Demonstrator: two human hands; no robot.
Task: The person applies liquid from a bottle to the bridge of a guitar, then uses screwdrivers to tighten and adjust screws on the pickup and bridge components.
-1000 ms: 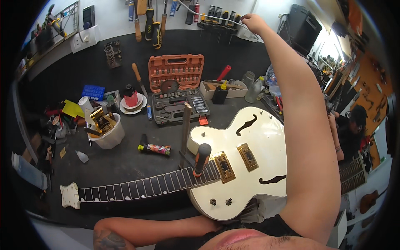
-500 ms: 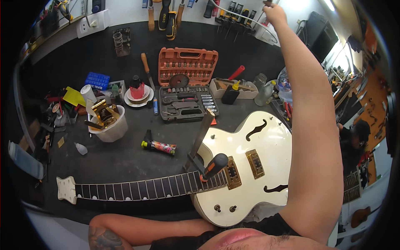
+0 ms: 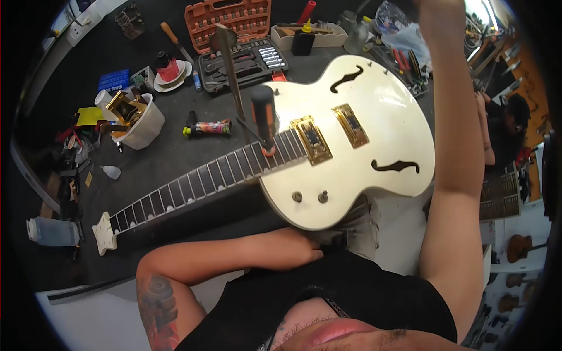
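Dark workbench (image 3: 155, 167) fills left and middle of frame. White guitar (image 3: 380, 128) at centre, clamp (image 3: 263, 111) on fretboard. Socket case (image 3: 192, 29) open, top centre; white tub (image 3: 147, 130), upper left. Left hand (image 3: 295, 245) below guitar; right hand (image 3: 442, 20) at top edge; fingers of both: cannot tell. Co-worker (image 3: 515, 114) and brown guitars (image 3: 520, 248), right side.

This is a guitar workshop: just beyond the left hand (image 3: 300, 245), a white guitar (image 3: 380, 137) with a clamp (image 3: 263, 111) on its neck lies at a dark desk (image 3: 170, 161). Farther out from that hand stands an open socket set (image 3: 243, 65); red-handled pliers (image 3: 404, 58) lie left of the right hand (image 3: 442, 20), and more guitars (image 3: 519, 248) show well to its right.
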